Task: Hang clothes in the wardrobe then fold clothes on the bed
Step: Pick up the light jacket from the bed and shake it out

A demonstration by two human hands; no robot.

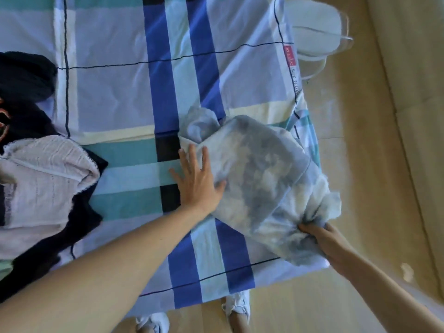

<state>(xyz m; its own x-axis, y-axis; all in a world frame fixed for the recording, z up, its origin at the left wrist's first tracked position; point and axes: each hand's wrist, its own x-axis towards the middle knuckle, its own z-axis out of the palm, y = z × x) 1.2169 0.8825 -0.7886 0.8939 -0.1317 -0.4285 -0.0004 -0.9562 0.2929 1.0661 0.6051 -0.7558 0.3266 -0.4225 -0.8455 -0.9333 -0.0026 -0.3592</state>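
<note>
The left hand (197, 181) presses flat to pin the tie-dye garment (254, 174) down. The right hand (324, 239) grips its bunched end, likely to tug it smooth.

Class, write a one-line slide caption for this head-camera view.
Left hand presses flat on a pale tie-dye garment on the checked bedsheet while the right hand grips its bunched end.

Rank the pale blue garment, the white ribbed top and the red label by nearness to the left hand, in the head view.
1. Pale blue garment, pressed under the left hand.
2. White ribbed top, off to the left.
3. Red label, far away at upper right.
</note>
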